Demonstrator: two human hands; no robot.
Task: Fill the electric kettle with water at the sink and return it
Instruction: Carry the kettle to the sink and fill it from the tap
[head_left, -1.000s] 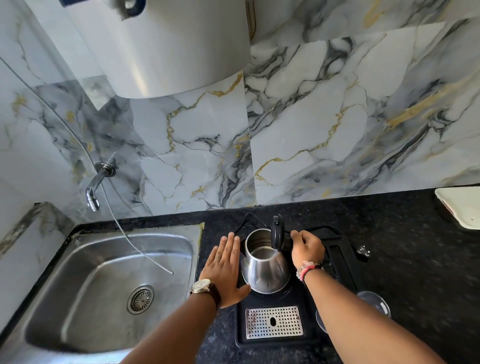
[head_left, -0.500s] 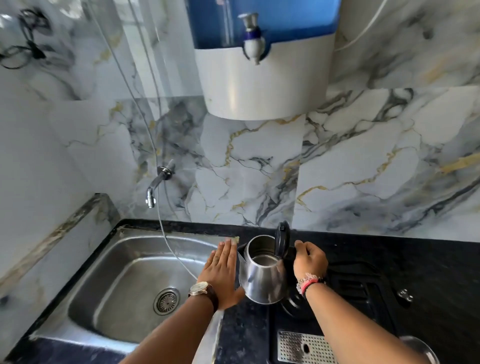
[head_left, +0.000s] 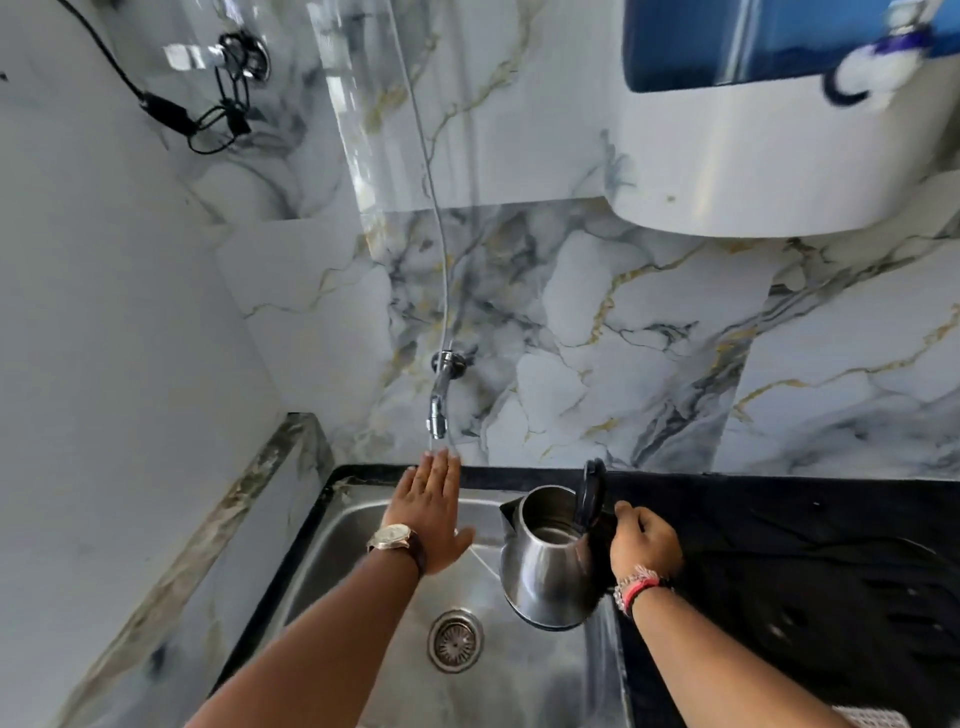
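Observation:
A steel electric kettle (head_left: 540, 571) with its black lid flipped up hangs over the right side of the steel sink (head_left: 353, 561). My right hand (head_left: 641, 540) grips its black handle. My left hand (head_left: 428, 512), wearing a watch, is stretched flat with fingers apart, fingertips just below the wall tap (head_left: 440, 395). The left hand holds nothing and is apart from the kettle. No water runs from the tap. The kettle's inside looks empty.
A drain (head_left: 455, 640) sits in the sink bottom. Black counter (head_left: 779, 545) lies to the right. A white and blue water purifier (head_left: 753, 130) hangs on the marble wall above. A thin tube (head_left: 436, 218) runs down to the sink. A black cable (head_left: 171, 111) hangs upper left.
My right hand lifted the kettle off its base and carried it left over the sink. My left hand left the kettle's side and moved up toward the tap.

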